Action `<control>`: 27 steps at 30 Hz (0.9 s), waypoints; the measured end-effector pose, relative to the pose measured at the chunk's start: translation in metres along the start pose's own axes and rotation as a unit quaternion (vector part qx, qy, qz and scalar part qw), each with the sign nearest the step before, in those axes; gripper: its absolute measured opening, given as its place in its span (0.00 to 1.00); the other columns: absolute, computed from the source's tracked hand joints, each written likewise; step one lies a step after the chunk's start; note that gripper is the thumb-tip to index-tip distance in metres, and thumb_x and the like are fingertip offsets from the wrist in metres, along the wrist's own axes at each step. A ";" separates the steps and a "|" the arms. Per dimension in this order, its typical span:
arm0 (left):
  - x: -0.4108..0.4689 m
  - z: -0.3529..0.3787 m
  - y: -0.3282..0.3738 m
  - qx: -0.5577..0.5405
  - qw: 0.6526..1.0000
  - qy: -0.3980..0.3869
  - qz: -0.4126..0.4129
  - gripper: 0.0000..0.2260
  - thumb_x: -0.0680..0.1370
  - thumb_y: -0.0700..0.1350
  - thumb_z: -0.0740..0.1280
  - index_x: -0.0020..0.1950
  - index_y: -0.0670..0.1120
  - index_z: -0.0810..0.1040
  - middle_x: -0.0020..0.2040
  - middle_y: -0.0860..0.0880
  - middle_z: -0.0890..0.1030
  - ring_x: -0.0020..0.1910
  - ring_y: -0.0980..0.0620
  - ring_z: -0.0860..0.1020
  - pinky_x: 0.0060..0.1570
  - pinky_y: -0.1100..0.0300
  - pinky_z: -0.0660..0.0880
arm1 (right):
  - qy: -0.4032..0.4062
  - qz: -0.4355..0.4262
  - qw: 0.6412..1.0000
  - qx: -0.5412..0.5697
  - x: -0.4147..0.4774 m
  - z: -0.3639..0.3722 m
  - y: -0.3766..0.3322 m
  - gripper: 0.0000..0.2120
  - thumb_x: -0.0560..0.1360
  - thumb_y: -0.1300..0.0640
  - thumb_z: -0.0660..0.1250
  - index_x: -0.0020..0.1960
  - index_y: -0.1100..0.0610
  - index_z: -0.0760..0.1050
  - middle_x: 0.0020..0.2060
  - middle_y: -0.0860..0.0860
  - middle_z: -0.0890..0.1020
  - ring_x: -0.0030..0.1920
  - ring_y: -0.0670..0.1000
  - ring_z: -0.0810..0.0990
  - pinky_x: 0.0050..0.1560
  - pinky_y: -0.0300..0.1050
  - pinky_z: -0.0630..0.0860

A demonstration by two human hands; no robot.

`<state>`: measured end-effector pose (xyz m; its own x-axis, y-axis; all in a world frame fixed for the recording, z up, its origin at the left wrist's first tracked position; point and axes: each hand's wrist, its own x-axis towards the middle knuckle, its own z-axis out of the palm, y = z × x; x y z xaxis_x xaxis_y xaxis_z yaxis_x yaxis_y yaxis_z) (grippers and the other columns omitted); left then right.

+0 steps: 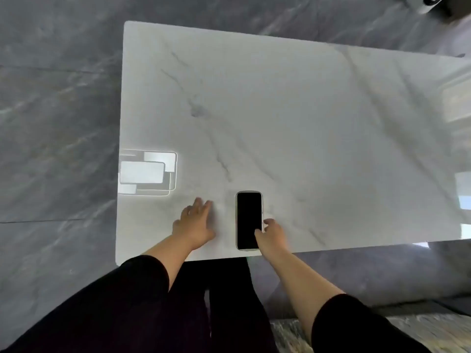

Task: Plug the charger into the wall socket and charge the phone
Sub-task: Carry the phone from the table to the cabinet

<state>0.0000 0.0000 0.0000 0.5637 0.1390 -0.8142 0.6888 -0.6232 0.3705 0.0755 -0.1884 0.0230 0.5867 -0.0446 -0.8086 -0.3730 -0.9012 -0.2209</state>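
A phone (pixel 248 215) with a dark screen lies face up near the front edge of the white marble table (pixel 293 118). My right hand (pixel 271 234) rests at the phone's lower right corner, thumb on the screen and fingers along its right edge. To the phone's left, my left hand (pixel 195 225) lies flat on the table with its fingers spread, holding nothing. No charger, cable or wall socket is in view.
A bright reflection of a ceiling light (pixel 147 173) shows on the table's left edge. Grey marble floor (pixel 56 123) surrounds the table. A patterned rug (pixel 420 329) lies at the bottom right. A dark object (pixel 433 2) sits at the top right corner.
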 end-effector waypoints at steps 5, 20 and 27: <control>0.030 0.022 -0.005 0.165 0.986 -0.011 -0.001 0.61 0.59 0.70 0.70 0.71 0.58 0.24 0.71 0.47 0.21 0.72 0.40 0.25 0.67 0.28 0.40 | 0.050 0.096 0.994 -0.016 0.032 0.035 -0.010 0.51 0.66 0.37 0.69 0.76 0.54 0.45 0.74 0.55 0.56 0.73 0.58 0.58 0.68 0.59 0.62; 0.055 0.043 -0.021 0.150 0.988 -0.020 -0.007 0.68 0.51 0.72 0.70 0.62 0.60 0.15 0.60 0.49 0.10 0.59 0.43 0.12 0.51 0.32 0.18 | 0.188 0.042 0.980 -0.057 0.048 0.077 -0.004 0.45 0.63 0.38 0.71 0.71 0.56 0.56 0.66 0.57 0.66 0.66 0.60 0.65 0.63 0.58 0.68; 0.014 0.003 -0.019 0.150 0.985 -0.060 0.060 0.56 0.64 0.65 0.71 0.74 0.59 0.30 0.78 0.49 0.34 0.78 0.44 0.39 0.73 0.36 0.49 | -0.005 0.025 0.994 -0.107 0.011 0.027 0.004 0.42 0.60 0.42 0.69 0.67 0.60 0.59 0.54 0.55 0.64 0.56 0.59 0.71 0.55 0.52 0.73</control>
<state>-0.0065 0.0118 -0.0200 0.5617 -0.0299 -0.8268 0.4452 -0.8314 0.3326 0.0612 -0.1813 -0.0015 0.5643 -0.0882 -0.8208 -0.2400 -0.9689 -0.0610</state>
